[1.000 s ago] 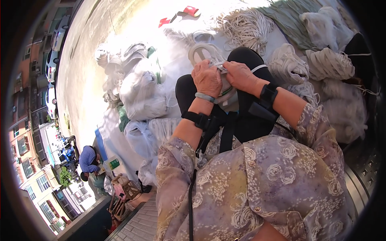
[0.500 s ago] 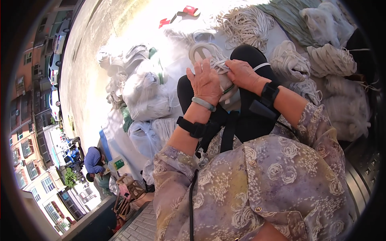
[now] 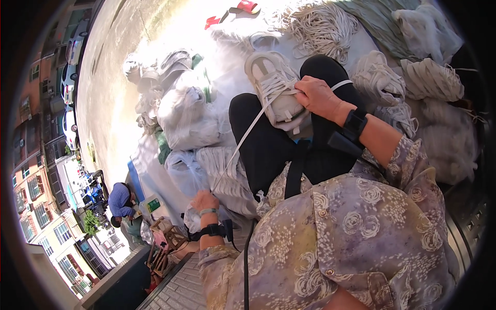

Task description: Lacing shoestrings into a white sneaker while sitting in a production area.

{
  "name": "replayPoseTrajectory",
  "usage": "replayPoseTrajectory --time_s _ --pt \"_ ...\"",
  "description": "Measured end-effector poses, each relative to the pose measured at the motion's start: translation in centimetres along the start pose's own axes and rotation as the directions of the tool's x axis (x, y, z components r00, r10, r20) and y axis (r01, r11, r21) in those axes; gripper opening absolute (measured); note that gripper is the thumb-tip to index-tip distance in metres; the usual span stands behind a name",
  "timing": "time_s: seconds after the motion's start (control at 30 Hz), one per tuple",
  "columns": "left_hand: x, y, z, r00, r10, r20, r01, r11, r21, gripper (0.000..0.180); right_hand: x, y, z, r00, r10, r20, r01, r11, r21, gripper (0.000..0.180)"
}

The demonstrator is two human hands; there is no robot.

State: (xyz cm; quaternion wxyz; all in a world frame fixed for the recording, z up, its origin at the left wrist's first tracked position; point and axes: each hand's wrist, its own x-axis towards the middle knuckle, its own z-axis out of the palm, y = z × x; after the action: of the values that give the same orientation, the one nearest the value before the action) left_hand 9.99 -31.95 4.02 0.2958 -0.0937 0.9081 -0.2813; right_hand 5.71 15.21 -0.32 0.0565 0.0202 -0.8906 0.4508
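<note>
A white lace-up sneaker (image 3: pixel 283 107) rests between my knees, its laces crossing over the tongue. My left hand (image 3: pixel 204 200) is closed, well down and left of the shoe, beside the bags. From it a white shoelace (image 3: pixel 242 142) runs up, stretched straight across my left thigh to the sneaker's eyelets. At the sneaker's right side my right hand (image 3: pixel 318 96) is pinched on lace by the eyelet row; its fingertips partly cover that spot. A thin white strip (image 3: pixel 342 83) goes round my right knee.
Bagged bundles of white shoes or laces (image 3: pixel 183 121) lie to the left. Beyond the knees is a heap of loose white laces (image 3: pixel 320 32). More bundled pale shoes (image 3: pixel 376 77) are at the right. A person in blue (image 3: pixel 120 201) bends over at far left near a wooden chair (image 3: pixel 168 240).
My left hand has moved from the shoe down and left, drawing the lace out straight. My right hand stays at the sneaker, which now shows more fully.
</note>
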Motion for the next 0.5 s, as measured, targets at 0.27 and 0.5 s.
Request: replayPoseTrajectory --time_s 0.27,0.5 --pt "0.8 13.5 -11.6 0.490 0.279 -0.826 -0.795 0.531 -0.292 0.016 -0.6 -0.9 -0.9 0.999 -0.045 -0.008 0.044 0.998 -0.047 0.017" --pt "-0.9 20.9 -16.4 0.326 0.348 -0.879 -0.883 0.444 -0.151 0.018 1.0 -0.7 -0.2 0.976 0.133 -0.173 -0.114 0.987 0.116 0.013"
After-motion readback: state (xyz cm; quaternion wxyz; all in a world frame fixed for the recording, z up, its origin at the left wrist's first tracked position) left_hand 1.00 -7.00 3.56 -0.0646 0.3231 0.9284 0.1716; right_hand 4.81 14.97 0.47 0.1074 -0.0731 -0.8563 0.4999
